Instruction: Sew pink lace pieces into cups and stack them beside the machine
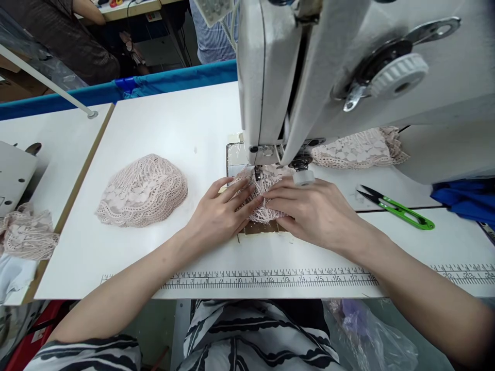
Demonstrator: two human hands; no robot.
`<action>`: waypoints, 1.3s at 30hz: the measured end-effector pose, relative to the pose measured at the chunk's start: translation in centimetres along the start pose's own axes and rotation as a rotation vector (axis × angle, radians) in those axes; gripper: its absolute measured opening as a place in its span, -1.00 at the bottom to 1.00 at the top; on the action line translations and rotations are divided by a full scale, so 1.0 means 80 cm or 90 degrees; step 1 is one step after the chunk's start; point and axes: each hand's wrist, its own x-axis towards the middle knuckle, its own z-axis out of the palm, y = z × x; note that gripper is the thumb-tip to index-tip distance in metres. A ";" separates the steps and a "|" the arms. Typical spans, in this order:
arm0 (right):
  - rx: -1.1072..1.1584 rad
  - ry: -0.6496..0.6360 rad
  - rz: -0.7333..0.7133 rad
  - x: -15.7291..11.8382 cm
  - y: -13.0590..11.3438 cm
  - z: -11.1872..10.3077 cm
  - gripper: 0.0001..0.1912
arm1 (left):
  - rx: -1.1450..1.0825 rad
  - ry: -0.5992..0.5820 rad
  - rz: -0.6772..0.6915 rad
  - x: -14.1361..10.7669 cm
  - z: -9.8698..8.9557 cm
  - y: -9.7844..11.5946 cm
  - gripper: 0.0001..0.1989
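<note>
A pale pink lace piece (266, 206) lies under the presser foot (258, 173) of a white sewing machine (270, 67). From the left, my left hand (222, 208) rests on the lace with its fingers stretched out flat. My right hand (309, 208) presses on the lace's right side, fingers extended and close together, thumb low near the front. The fingertips of both hands nearly meet in front of the foot. Part of the lace is hidden under the fingers and the machine head.
A pink lace cup (143, 190) sits at left; more lace (359, 149) lies behind the machine's needle end. Green thread snips (398, 207) and blue cloth (467, 198) are at right. A printed ruler (270, 279) runs along the front edge. Another person's arm (89, 10) shows at top left.
</note>
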 end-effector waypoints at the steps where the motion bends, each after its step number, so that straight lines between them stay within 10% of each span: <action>1: 0.001 0.002 0.000 0.000 0.000 0.000 -0.75 | 0.001 0.000 -0.002 0.000 0.000 0.000 -0.65; 39: -0.130 0.045 -0.014 0.003 0.006 0.015 -0.72 | -0.052 0.044 -0.043 0.004 0.008 -0.009 -0.66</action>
